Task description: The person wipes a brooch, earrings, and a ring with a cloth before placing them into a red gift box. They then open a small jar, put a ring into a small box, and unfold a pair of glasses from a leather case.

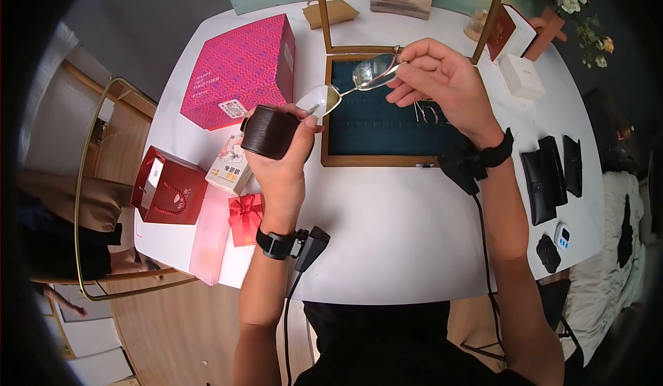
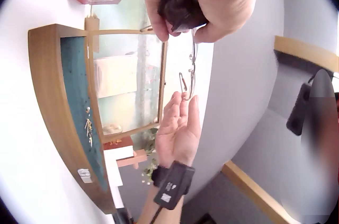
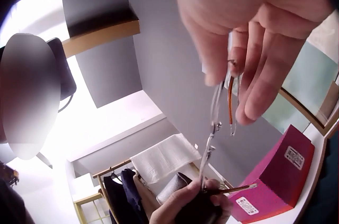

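Note:
A pair of thin metal-framed glasses [image 1: 376,72] is stretched between my two hands, above the near left part of a wooden display box [image 1: 380,160]. My left hand [image 1: 280,179] grips a dark brown leather-look case [image 1: 271,132]. Its thumb and fingertips also pinch one end of the glasses. At the other end, my right hand [image 1: 449,85] pinches the frame between thumb and fingers. In the right wrist view, one temple arm [image 3: 230,102] hangs folded near the right fingers. The box's glass lid stands raised, and small pale jewellery [image 1: 426,112] lies on its teal lining.
A large pink patterned box [image 1: 238,68], a red gift bag [image 1: 169,186], a small white carton [image 1: 229,168] and a red ribboned box [image 1: 245,217] stand on the left. Several black pouches [image 1: 541,186] lie right; a white box [image 1: 521,76] sits at the back right.

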`<state>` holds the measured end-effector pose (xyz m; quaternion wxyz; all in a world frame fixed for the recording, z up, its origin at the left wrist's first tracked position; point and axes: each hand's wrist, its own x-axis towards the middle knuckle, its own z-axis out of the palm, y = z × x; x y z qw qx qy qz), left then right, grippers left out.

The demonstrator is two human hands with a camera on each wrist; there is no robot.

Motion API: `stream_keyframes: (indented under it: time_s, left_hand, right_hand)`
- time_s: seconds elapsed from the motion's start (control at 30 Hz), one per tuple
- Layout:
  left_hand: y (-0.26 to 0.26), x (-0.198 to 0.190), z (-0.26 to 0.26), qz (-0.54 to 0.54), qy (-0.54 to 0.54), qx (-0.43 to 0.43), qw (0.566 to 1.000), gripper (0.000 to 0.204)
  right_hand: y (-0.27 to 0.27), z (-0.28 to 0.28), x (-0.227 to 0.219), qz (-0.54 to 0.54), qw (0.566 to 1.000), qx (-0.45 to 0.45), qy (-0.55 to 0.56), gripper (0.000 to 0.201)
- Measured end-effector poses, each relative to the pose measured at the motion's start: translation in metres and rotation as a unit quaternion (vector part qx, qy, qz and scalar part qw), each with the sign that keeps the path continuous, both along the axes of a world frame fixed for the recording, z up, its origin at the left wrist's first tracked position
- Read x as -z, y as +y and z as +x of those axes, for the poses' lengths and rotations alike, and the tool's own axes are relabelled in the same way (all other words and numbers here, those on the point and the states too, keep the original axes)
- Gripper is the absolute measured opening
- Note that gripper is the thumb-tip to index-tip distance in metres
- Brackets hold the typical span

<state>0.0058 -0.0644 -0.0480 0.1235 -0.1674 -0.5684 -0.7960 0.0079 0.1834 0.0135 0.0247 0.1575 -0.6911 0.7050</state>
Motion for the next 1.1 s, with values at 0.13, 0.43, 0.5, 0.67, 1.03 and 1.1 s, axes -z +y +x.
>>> stream_keyframes:
  time_s: [0.13,0.43,0.5,0.67,1.03,1.1]
  left_hand:
    - [-0.001,0.003,0.0,-0.117,0.048,-0.05,0.991,0.027]
    - [0.0,-0.004,0.001,0.085,-0.208,0.152,0.962,0.018]
    - [-0.001,-0.006,0.002,0.057,-0.232,0.173,0.956,0.019]
    - [0.007,-0.013,0.014,-0.146,-0.2,0.205,0.947,0.023]
    - [0.025,0.007,0.022,-0.227,-0.075,0.119,0.964,0.033]
    - [0.021,0.003,0.019,-0.14,-0.13,0.166,0.967,0.029]
  right_hand:
    - [-0.011,0.007,-0.004,-0.007,0.998,0.057,0.012,0.02]
    - [-0.022,0.003,0.003,-0.101,0.994,0.047,-0.003,0.023]
    - [-0.022,0.001,0.006,-0.099,0.994,0.045,-0.005,0.023]
    - [-0.02,-0.004,0.015,-0.073,0.988,0.138,0.016,0.029]
    - [-0.021,0.005,0.017,0.013,0.989,0.141,-0.034,0.02]
    - [-0.016,0.009,0.009,0.035,0.99,0.13,-0.036,0.021]
